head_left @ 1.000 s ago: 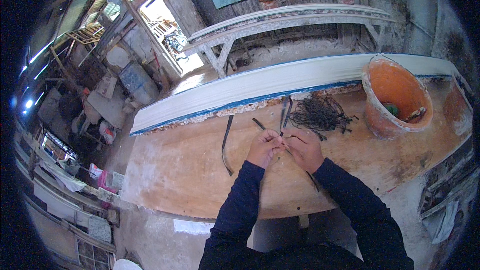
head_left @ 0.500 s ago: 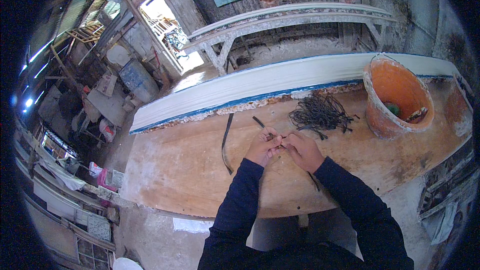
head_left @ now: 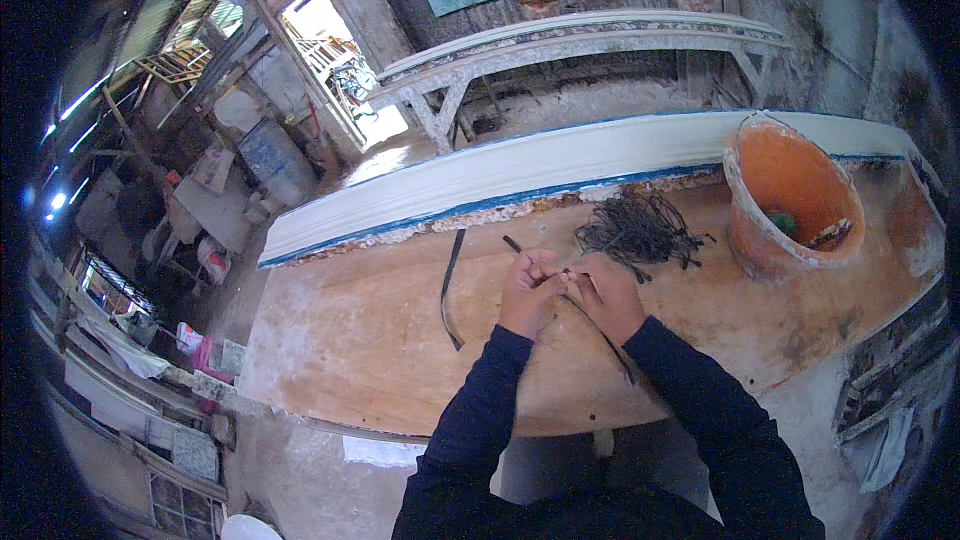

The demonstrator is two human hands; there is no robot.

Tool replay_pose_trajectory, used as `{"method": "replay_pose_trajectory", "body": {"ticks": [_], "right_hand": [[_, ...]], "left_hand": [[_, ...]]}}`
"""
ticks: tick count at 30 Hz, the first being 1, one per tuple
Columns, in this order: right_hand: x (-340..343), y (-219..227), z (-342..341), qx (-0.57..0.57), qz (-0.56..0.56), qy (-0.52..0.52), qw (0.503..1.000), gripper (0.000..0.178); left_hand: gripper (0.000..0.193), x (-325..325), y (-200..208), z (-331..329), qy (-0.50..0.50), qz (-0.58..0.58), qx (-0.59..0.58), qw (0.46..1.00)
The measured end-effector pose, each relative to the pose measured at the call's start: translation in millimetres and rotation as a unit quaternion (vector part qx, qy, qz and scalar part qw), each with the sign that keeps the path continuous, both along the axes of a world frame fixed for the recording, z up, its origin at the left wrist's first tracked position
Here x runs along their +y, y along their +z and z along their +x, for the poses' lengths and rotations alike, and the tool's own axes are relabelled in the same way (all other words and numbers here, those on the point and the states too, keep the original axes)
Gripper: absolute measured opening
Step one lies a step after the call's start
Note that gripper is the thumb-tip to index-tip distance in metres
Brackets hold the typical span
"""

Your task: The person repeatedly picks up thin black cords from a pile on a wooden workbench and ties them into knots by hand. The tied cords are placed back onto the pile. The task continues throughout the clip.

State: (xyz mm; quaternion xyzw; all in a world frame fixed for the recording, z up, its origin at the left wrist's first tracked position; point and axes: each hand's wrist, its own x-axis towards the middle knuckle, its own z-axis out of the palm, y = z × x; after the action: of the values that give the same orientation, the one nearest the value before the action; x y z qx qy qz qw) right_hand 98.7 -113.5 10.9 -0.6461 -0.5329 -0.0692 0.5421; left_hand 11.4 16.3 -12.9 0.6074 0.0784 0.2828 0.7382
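Both—left hand (head_left: 528,294), right hand (head_left: 612,298)—pinch a thin dark strand (head_left: 566,271), probably light, limp; best held near its end; black cord pile (head_left: 640,230) at 2 o'clock.

Rough workshop — worktable (head_left: 380,340), splattered orange bucket (head_left: 756,230)

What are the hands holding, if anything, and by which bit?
The left hand and right hand pinch something small and dark at their fingertips. It's mostly covered, so what it is and which part is held can't be told.
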Motion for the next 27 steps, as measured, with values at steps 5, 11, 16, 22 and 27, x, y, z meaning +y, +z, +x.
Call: {"method": "replay_pose_trajectory", "body": {"ticks": [5, 11, 16, 22, 27], "right_hand": [[3.1, -2.6, -0.5, 0.03, 0.019, -0.003, 0.999, 0.006], [-1.9, 1.0, -0.3, 0.197, 0.01, 0.098, 0.976, 0.011], [-7.3, 11.3, 15.4, 0.297, -0.014, 0.269, 0.916, 0.009], [-55.2, 56.3, -9.4, 0.25, -0.087, 0.424, 0.866, 0.009], [-106.3, 56.4, -86.1, 0.199, -0.095, 0.398, 0.89, 0.01]], "left_hand": [[0.036, -18.8, 12.0, -1.4, 0.106, 0.169, 0.036, 0.979], [0.028, -31.0, 15.2, -1.6, 0.25, 0.413, -0.061, 0.874], [0.017, -53.8, 44.7, -18.9, 0.278, 0.483, -0.083, 0.826], [0.021, -125.2, 58.0, -67.7, 0.371, 0.483, -0.144, 0.78], [0.028, -172.5, 49.0, -147.6, 0.368, 0.505, -0.112, 0.773]]}}
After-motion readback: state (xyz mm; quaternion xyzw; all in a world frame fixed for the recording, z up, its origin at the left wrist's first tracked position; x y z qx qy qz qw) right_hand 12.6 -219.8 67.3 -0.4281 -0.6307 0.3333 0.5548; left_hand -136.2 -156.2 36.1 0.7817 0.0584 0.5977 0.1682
